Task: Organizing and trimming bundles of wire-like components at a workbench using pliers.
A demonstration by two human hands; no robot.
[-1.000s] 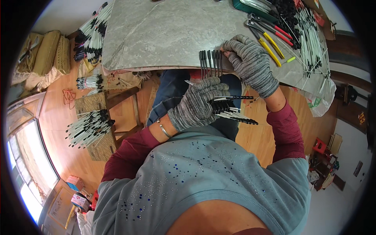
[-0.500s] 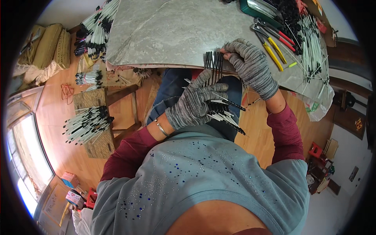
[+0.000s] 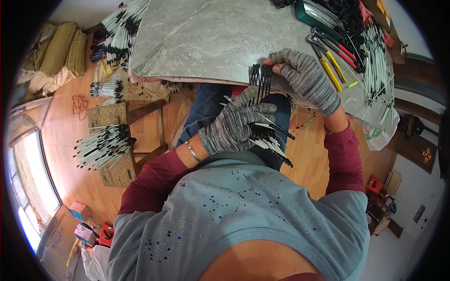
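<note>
My left hand (image 3: 234, 122), in a grey fingerless knit glove, is closed around a bunch of thin sticks. Their black ends (image 3: 260, 79) stand in a fanned row above the fingers, and white and black lengths (image 3: 270, 146) stick out at the right of the palm. My right hand (image 3: 307, 79), gloved alike, has its thumb and forefinger pinched together by the right end of the black row. What lies between those fingertips is too small to make out. Both hands are over my lap at the near edge of the grey table (image 3: 197, 47).
Yellow-handled pliers (image 3: 330, 68) and red-handled pliers (image 3: 346, 56) lie on the table's right, beside a green box (image 3: 318, 18) and a heap of white sticks (image 3: 376, 61). More stick bundles lie on a wooden bench (image 3: 112, 175) at left and at the table's far left.
The table and the things on it have shifted slightly right and down in view. My right hand has moved a little rightward, still by the black ends; my left keeps its hold.
</note>
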